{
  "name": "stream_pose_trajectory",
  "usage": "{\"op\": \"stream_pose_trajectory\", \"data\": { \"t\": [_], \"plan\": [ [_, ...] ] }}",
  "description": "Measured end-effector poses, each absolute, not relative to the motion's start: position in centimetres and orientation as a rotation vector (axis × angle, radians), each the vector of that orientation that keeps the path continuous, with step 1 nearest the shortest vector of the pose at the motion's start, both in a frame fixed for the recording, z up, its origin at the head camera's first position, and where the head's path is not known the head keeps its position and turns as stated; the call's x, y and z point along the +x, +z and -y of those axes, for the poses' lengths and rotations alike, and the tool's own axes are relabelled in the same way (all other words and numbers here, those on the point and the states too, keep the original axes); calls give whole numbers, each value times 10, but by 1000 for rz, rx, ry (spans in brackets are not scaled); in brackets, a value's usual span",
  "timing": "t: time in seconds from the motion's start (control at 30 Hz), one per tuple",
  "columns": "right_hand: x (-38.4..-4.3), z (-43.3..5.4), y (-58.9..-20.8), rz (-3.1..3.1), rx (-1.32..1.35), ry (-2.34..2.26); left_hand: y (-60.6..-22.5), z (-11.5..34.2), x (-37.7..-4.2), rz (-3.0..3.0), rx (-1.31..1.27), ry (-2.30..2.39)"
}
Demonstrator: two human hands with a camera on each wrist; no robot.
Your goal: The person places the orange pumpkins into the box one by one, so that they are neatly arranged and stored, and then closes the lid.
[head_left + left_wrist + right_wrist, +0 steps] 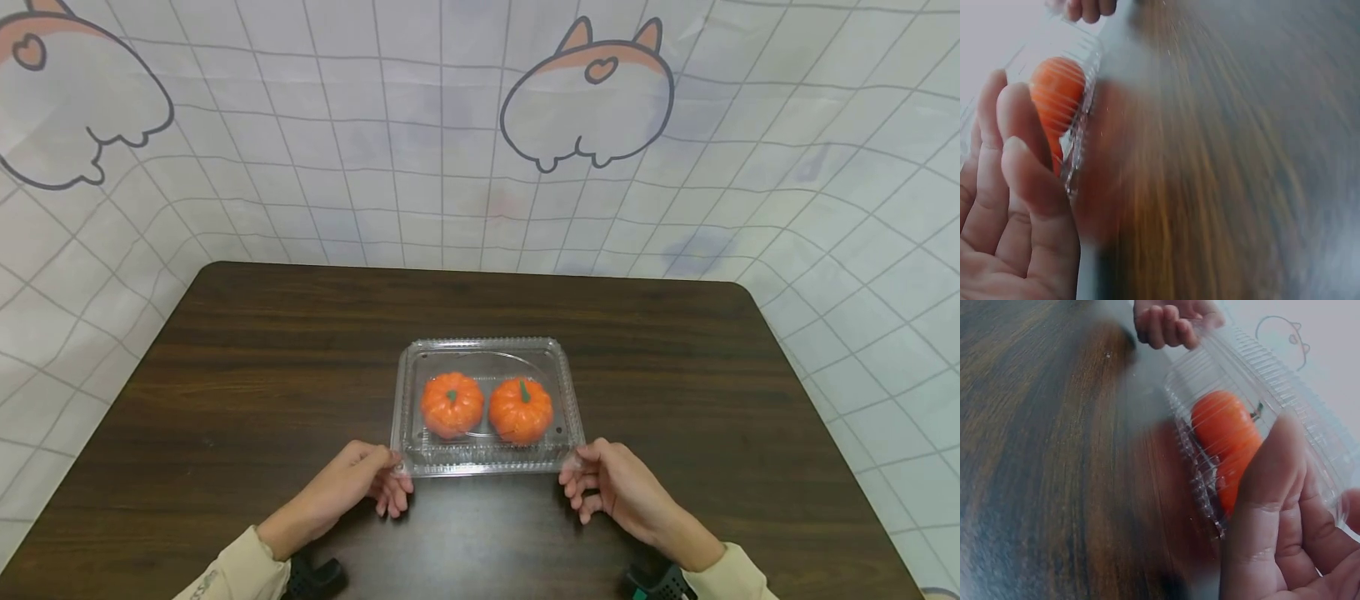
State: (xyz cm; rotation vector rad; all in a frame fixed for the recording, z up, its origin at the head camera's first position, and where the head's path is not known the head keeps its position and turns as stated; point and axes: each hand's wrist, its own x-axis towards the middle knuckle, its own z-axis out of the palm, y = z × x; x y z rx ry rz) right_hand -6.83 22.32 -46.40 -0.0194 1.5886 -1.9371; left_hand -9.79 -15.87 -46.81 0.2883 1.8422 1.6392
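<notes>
A clear plastic clamshell box (pixel 487 460) lies on the dark wooden table, two small orange pumpkins with green stems inside it. The left pumpkin (pixel 452 407) sits beside the right pumpkin (pixel 521 413). At the box's near left corner, my left hand (pixel 352 483) pinches the rim between thumb and index finger, its other fingers curling below. My right hand (pixel 618 492) pinches the near right corner in the same way. Both wrist views show the ribbed clear side wall in front of the pumpkins. Whether the lid is fastened I cannot tell.
The brown wooden table (pixel 300 333) has rounded far corners. Behind it and at both sides hangs a white gridded cloth (pixel 420 167) with cartoon dog prints. Dark wrist devices (pixel 315 577) show at the bottom, beside pale sleeves.
</notes>
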Motion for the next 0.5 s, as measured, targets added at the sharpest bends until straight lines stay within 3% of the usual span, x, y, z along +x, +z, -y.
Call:
{"op": "stream_pose_trajectory", "data": {
  "t": [0.5],
  "plan": [
    [-69,-218,-465,-1703,-16,-1969,-466,153,-92,-1876,252,1704]
  ]
}}
